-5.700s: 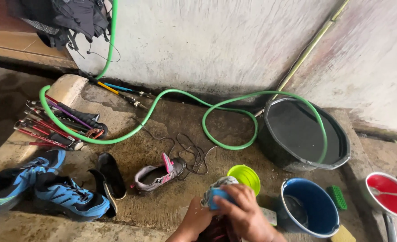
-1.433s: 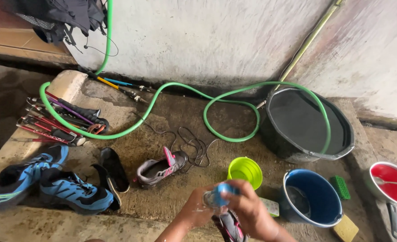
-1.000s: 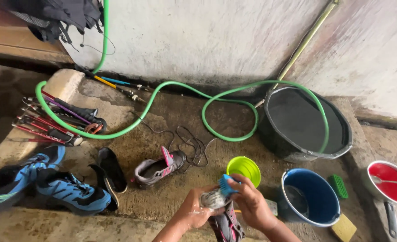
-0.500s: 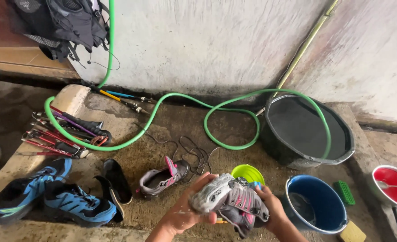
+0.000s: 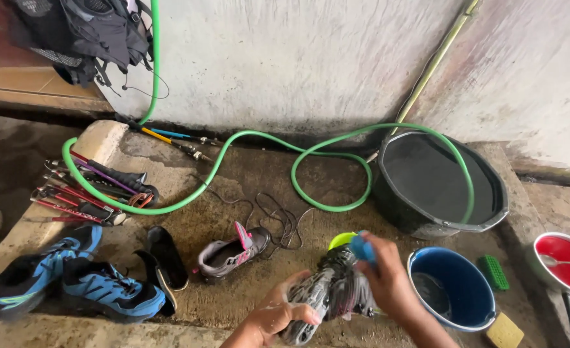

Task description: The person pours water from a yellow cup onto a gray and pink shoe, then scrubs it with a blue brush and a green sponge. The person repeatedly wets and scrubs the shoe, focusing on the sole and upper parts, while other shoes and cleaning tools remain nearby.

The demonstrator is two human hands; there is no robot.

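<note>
Lowered since half a second ago, the grey shoe (image 5: 327, 293) now sits closer to the person's body, and the right hand (image 5: 388, 280) has come over its upper end with a small blue brush (image 5: 362, 247).

Big black tub (image 5: 439, 187) of smooth plastic stands at the far right part of the concrete floor (image 5: 246, 174), full of dark water, and a glossy green hose (image 5: 336, 167) curls in loops from the wall over its rim. Round blue bucket (image 5: 452, 290) stands just beside the right hand, and a red bowl (image 5: 565, 264) is near the right edge. A pair of blue mesh shoes (image 5: 66, 283) lies at the near left corner of the floor; a second grey shoe with pink tongue (image 5: 233, 251) lies in the middle, loose laces beside it. A lime green cup (image 5: 340, 240) shows just behind the held shoe.

The held shoe is wet woven fabric, soapy. Its long axis runs from lower left to upper right; I cannot tell which end is the toe. The left hand (image 5: 275, 316) is clamped around its lower end, fingers wet with foam. The right hand is closed on the brush, which touches the shoe's upper end.
</note>
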